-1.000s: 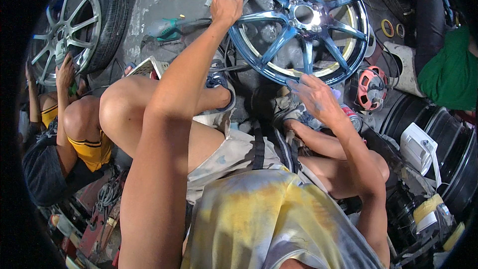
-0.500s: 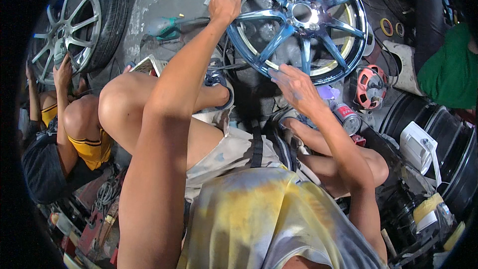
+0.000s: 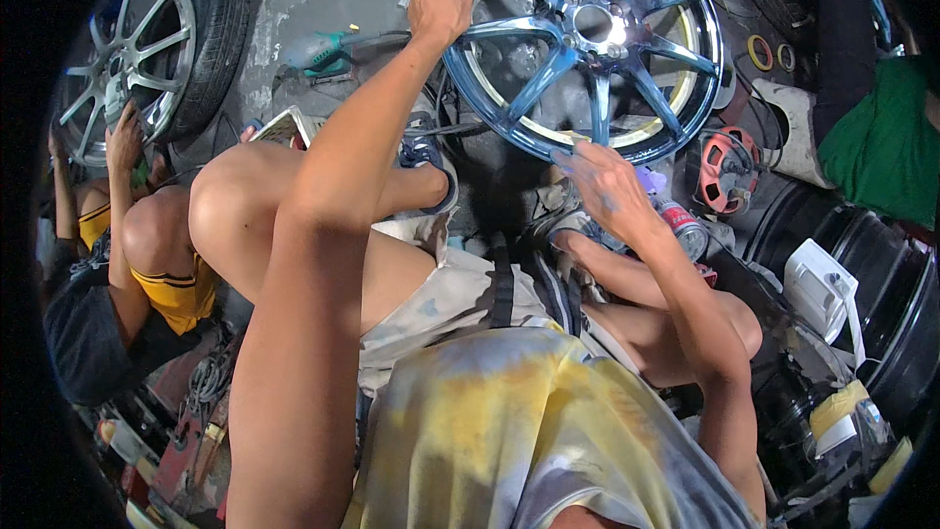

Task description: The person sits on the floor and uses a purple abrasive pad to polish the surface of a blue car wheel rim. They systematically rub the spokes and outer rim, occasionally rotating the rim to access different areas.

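Note:
A shiny blue-chrome alloy wheel rim point(image 3: 599, 78) with several spokes stands in front of me, tilted toward me. My left hand point(image 3: 441, 8) is closed around its upper left edge, with the fingertips behind the lip. At the bottom of the rim is my right hand point(image 3: 607, 186), its fingers stretched out against the lower lip. Grey-blue smudges mark the back of that hand. Nothing shows in it, though its palm is hidden.
On the left a co-worker's hand point(image 3: 124, 142) rests by a silver wheel rim point(image 3: 147, 34), a tire point(image 3: 217, 44) behind it. A green power tool point(image 3: 321, 54) lies on the floor. Right of my rim are a red-orange slotted object point(image 3: 729, 171), a can point(image 3: 682, 225) and black barrels point(image 3: 832, 245).
My right hand has slid a little to the right and down along the rim's lower edge. My left hand keeps its place on the rim.

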